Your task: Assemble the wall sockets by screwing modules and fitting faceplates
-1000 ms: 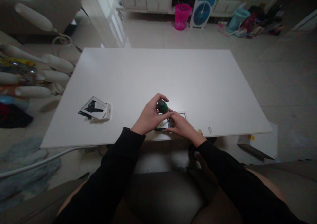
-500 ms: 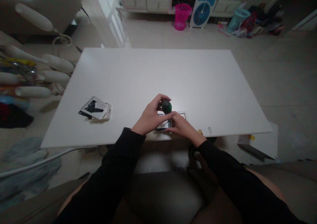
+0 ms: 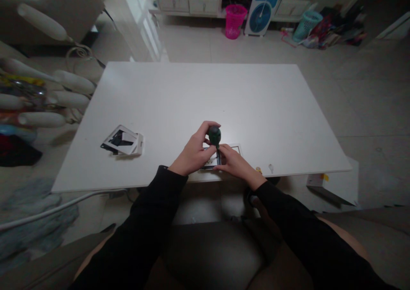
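"Where did we find the screwdriver (image 3: 214, 134)?"

"Near the table's close edge, green-and-dark handle up, shaft running down beside the slotted socket (image 3: 210, 159). We could not see its tip; fingers hid it."

"And the left hand (image 3: 194, 152)?"

"We saw its fingers curled loosely about the handle, thumb low on the near side, index finger arched by the top."

"The right hand (image 3: 235, 162)?"

"Low, at the socket's right side, finger and thumb bent close around the lower shaft. We could not tell whether they gripped the shaft, the socket or neither."

"What lay next to them?"

"A white-edged piece (image 3: 237, 145), partly behind the right hand. Farther right, near the edge, we logged a small yellow item (image 3: 259, 170) and a small pale piece (image 3: 270, 168)."

"Left part of the table (image 3: 240, 98)?"

"A white box (image 3: 139, 147), with a pale frame (image 3: 112, 141) and dark parts on top."

"Beyond?"

"On the floor we recorded a pink basket (image 3: 235, 24) beside a blue-and-white fan (image 3: 259, 16)."
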Tool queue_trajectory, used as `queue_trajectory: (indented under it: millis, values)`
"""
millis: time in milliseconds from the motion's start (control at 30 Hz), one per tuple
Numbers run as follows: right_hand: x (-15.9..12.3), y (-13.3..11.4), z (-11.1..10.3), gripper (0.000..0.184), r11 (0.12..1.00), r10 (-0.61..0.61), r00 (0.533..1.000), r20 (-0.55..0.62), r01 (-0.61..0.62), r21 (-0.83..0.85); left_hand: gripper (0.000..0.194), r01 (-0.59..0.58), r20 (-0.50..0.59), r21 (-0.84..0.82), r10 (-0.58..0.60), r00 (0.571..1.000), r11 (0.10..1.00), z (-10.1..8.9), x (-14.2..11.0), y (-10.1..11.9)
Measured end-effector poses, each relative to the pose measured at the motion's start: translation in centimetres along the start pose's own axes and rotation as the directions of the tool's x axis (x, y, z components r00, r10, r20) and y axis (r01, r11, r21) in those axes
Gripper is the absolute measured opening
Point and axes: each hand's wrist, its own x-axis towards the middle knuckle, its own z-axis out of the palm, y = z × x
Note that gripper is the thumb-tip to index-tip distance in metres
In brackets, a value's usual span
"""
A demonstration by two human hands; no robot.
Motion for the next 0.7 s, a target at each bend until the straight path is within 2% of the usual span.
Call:
queue_trajectory:
  millis: [200,367,467,567,700]
  values:
    - [-0.07,0.68,0.52,0.073,1.0,0.002,0.999,-0.044,-0.002,0.021,0.04,0.03,-0.093,0.054,-0.025,0.995,0.998,0.74,0.04,-0.35]
    - [-0.13,0.5,0.46,0.072,1.0,0.0,0.999,-0.041,0.001,0.029,0.06,0.08,-0.157,-0.108,-0.097,0.983,0.991,0.8,0.29,-0.6]
    - [-0.08,0.09,0.16,0.074,1.0,-0.003,0.999,-0.035,0.003,0.012,0.056,0.083,-0.121,-0.168,-0.104,0.987,0.982,0.6,0.31,-0.45]
    - [-0.01,-0.17,-0.08,0.073,1.0,-0.001,1.0,-0.007,0.001,-0.009,0.047,0.044,-0.062,-0.189,-0.056,0.996,0.981,0.5,0.21,-0.33]
    - [0.02,-0.16,-0.15,0.075,1.0,-0.008,1.0,0.007,0.008,-0.006,0.049,0.016,-0.062,-0.172,-0.027,0.998,0.985,0.72,-0.05,-0.42]
